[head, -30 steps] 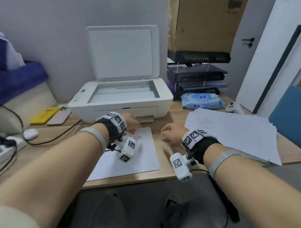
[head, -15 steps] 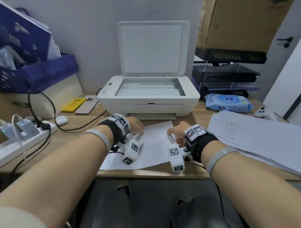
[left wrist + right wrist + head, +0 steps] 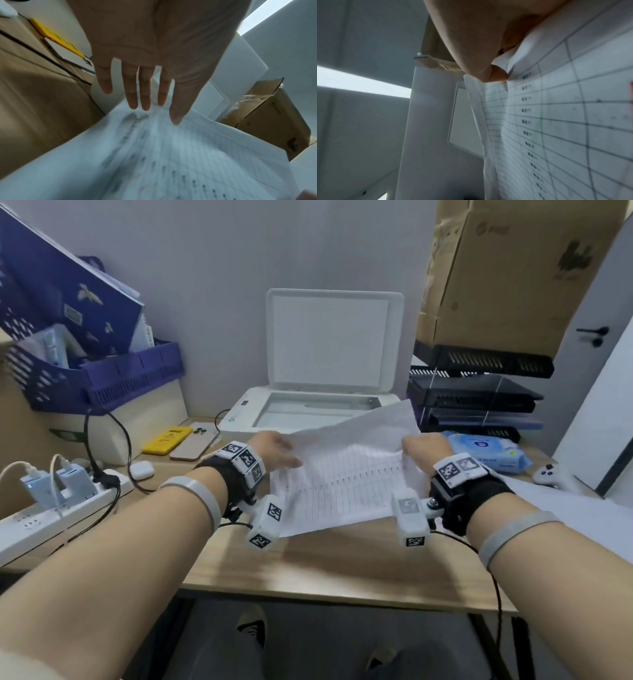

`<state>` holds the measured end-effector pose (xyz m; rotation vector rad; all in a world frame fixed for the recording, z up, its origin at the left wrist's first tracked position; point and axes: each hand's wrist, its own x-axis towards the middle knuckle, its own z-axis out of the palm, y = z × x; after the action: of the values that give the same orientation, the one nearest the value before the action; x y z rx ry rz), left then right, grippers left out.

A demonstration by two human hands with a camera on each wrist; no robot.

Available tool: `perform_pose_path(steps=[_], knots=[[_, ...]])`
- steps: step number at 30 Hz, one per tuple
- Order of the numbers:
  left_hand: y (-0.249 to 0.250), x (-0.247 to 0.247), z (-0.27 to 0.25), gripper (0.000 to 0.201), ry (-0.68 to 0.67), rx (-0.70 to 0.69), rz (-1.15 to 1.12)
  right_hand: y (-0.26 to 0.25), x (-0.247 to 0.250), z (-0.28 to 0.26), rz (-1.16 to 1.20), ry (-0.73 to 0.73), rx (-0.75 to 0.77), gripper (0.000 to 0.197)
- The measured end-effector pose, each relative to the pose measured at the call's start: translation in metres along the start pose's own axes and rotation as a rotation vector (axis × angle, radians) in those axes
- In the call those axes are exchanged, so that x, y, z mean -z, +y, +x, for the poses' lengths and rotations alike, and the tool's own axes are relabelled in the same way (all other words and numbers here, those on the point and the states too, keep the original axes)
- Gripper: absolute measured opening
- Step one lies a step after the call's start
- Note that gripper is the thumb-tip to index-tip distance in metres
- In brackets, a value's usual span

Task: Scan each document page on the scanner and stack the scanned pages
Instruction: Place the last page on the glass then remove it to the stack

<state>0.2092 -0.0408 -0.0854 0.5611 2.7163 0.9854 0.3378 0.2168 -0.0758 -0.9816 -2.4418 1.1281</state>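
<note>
A printed page was held lifted just in front of the scanner, whose lid stood open. Its right edge was pinched by the right hand; the left hand lay against the left edge with fingers straight, apparently not gripping. The sheet was judged light and limp, prone to sagging and creasing, best held at opposite edges.
</note>
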Motion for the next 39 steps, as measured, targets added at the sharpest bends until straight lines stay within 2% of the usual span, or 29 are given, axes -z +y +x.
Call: perform_pose_path(steps=[2, 6, 9, 12, 15, 17, 20, 24, 26, 29, 32, 35, 39], knots=[[0.001, 0.008, 0.003, 0.053, 0.098, 0.023, -0.07, -0.002, 0.013, 0.006, 0.036, 0.066, -0.021, 0.039], [0.005, 0.024, 0.005, 0.07, 0.268, 0.076, -0.139, -0.011, 0.028, 0.012, 0.121, 0.133, -0.019, 0.04], [0.01, 0.036, 0.013, 0.074, 0.249, 0.028, -0.274, -0.022, 0.026, 0.018, 0.171, 0.122, -0.005, 0.036], [0.01, 0.045, 0.034, 0.06, 0.263, -0.066, -0.405, -0.029, 0.018, 0.033, 0.252, 0.122, 0.024, 0.029], [0.01, 0.052, 0.06, 0.033, 0.345, -0.082, -0.292, -0.037, 0.008, 0.048, 0.215, 0.159, 0.06, 0.044], [0.01, 0.054, 0.08, 0.03, 0.322, -0.068, -0.231, -0.041, -0.001, 0.062, 0.121, 0.135, 0.107, 0.047], [0.009, 0.051, 0.113, 0.039, 0.258, -0.027, -0.161, -0.047, -0.019, 0.087, -0.077, 0.077, 0.163, 0.033], [0.006, 0.047, 0.138, 0.039, 0.216, -0.016, -0.075, -0.05, -0.038, 0.108, -0.161, 0.052, 0.216, 0.036], [0.003, 0.048, 0.145, 0.036, 0.185, 0.013, -0.01, -0.05, -0.045, 0.115, -0.23, 0.029, 0.236, 0.032], [0.003, 0.051, 0.15, 0.034, 0.092, 0.054, 0.187, -0.051, -0.053, 0.121, -0.374, -0.018, 0.264, 0.033], [0.009, 0.053, 0.155, 0.035, 0.034, 0.081, 0.386, -0.055, -0.052, 0.121, -0.521, -0.047, 0.217, 0.035], [0.013, 0.056, 0.162, 0.04, 0.005, 0.09, 0.414, -0.06, -0.049, 0.125, -0.528, -0.13, 0.205, 0.036], [0.02, 0.067, 0.168, 0.037, 0.021, 0.092, 0.461, -0.066, -0.051, 0.125, -0.519, -0.131, 0.199, 0.037]])
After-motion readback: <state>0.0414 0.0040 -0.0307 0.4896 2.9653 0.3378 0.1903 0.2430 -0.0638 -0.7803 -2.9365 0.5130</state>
